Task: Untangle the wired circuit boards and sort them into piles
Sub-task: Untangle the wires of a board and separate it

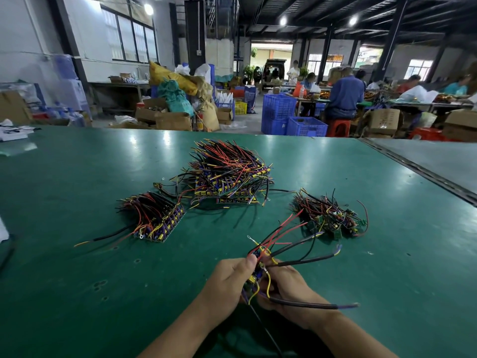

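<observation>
Carefully was the way: you would have done best to pinch one board by its edge and slide its wires out lengthwise, never yanking. Your left hand (227,279) and right hand (287,286) both curled round the small bundle (258,270) between them. Beyond your fingertips (251,260) lay the left pile (157,218), the right pile (327,218), then the big pile (227,174) farthest.

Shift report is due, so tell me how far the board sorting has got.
Done: a neat stack on the left and a smaller green-board pile on the right. In hand: left hand and right hand grip one wired bundle. Left, it seems: the big tangled heap in the middle.
</observation>
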The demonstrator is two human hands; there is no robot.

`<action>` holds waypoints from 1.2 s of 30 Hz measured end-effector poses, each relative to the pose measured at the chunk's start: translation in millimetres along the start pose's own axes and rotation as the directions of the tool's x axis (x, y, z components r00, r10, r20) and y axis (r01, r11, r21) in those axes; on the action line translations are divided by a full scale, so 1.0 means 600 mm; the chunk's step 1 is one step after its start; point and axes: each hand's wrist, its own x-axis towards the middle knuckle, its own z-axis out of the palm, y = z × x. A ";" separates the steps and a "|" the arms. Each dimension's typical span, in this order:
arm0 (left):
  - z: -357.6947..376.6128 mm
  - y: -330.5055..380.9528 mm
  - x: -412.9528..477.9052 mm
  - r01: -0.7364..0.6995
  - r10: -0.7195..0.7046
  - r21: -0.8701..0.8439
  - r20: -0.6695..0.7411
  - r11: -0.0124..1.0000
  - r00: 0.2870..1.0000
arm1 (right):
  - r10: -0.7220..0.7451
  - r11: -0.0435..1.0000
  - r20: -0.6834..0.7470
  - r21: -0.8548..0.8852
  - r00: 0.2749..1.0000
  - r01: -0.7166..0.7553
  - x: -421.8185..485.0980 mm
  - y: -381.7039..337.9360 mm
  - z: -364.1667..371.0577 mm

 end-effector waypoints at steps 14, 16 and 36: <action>0.002 0.008 -0.005 -0.094 0.094 -0.009 -0.014 0.996 0.996 | 0.120 0.993 0.136 -0.002 0.983 -0.121 -0.009 -0.004 -0.002; 0.001 0.006 -0.004 -0.074 0.075 -0.074 0.014 0.994 0.997 | 0.084 0.996 0.230 -0.025 0.970 -0.080 -0.010 -0.007 0.000; -0.097 -0.035 0.050 0.227 -0.317 -0.224 -0.591 0.948 0.742 | -0.149 0.988 -0.100 -0.052 0.984 0.145 0.015 -0.033 -0.045</action>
